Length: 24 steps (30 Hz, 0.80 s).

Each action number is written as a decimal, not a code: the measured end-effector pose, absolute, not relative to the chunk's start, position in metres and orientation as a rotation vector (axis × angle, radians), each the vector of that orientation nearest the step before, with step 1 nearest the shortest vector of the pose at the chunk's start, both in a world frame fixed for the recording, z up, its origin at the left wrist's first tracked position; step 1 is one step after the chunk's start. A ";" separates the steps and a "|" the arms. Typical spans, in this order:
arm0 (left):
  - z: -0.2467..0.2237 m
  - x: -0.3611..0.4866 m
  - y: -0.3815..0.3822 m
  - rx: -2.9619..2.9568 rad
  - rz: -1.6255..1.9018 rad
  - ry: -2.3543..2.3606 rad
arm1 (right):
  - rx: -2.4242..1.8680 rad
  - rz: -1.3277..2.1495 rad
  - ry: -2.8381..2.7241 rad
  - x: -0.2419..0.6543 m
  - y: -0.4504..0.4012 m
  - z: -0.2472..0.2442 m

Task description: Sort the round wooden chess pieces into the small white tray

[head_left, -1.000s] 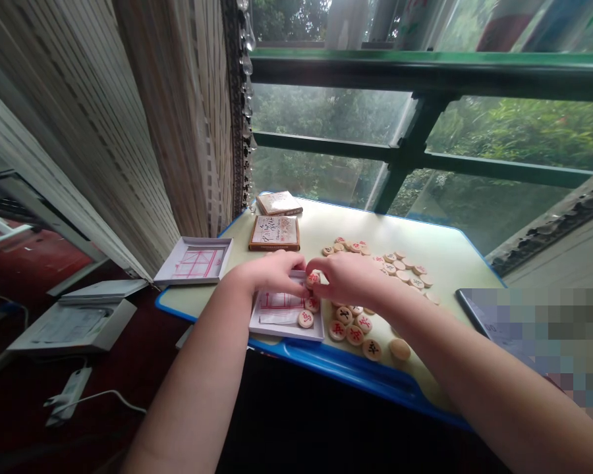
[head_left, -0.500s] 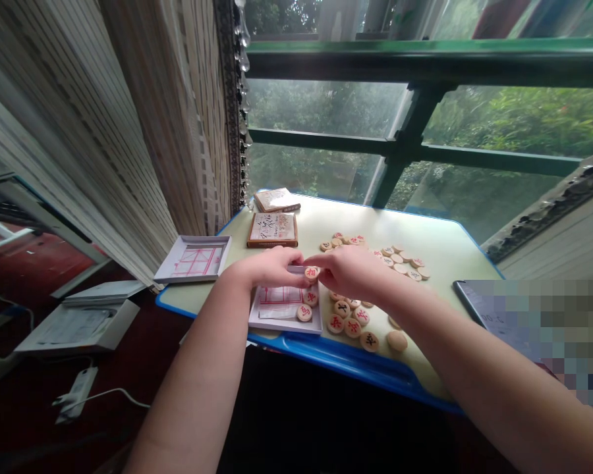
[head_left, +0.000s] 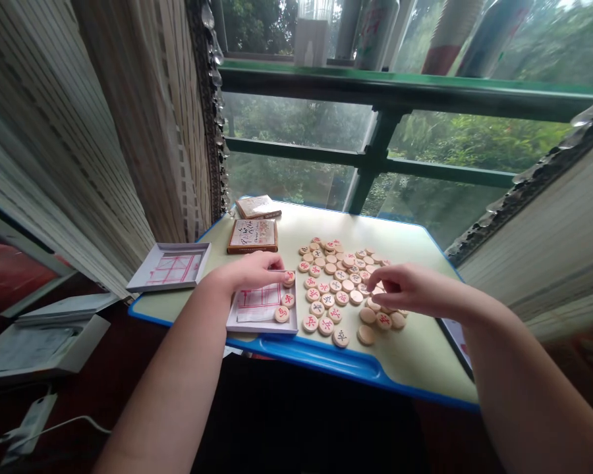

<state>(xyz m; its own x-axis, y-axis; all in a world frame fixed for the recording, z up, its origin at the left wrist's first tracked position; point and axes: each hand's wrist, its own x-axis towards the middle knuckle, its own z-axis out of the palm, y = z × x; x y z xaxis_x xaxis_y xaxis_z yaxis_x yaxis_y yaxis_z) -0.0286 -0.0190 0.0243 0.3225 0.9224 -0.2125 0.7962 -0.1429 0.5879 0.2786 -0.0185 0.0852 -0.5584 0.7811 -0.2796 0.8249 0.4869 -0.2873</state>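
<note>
My left hand reaches over the back of a shallow white box, its fingers curved and apart beside a round wooden piece with a red character. Two more red-marked pieces lie in the box on a folded sheet with red lines. My right hand hovers at the right of many round wooden pieces spread on the table. Its thumb and index finger curve toward the pieces, and what lies between their tips is too small to tell.
Two brown-edged boxes lie at the back left of the table. A second white tray overhangs the left edge. A phone is partly hidden by my right forearm. The blue table rim runs along the front.
My right hand has moved away from the box to the right, uncovering the spread pieces. My left hand remains at the box. The view has shifted to the right.
</note>
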 end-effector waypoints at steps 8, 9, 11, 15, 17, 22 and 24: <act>0.025 -0.027 -0.018 1.980 0.241 1.521 | 1.318 -0.557 2.579 0.273 -0.031 0.076; 0.025 -0.027 -0.018 1.982 0.237 1.529 | 1.309 -0.533 2.592 0.273 -0.032 0.074; 0.024 -0.026 -0.017 1.995 0.233 1.540 | 1.302 -0.508 2.591 0.273 -0.033 0.069; 0.024 -0.025 -0.017 2.029 0.227 1.551 | 1.291 -0.490 2.579 0.274 -0.031 0.063; 0.025 -0.024 -0.019 2.024 0.237 1.550 | 1.305 -0.488 2.579 0.274 -0.029 0.062; 0.030 -0.023 -0.023 2.020 0.376 1.531 | 1.373 -0.479 2.537 0.271 -0.029 0.066; 0.031 -0.023 -0.025 2.070 0.390 1.427 | 1.384 -0.474 2.535 0.271 -0.030 0.068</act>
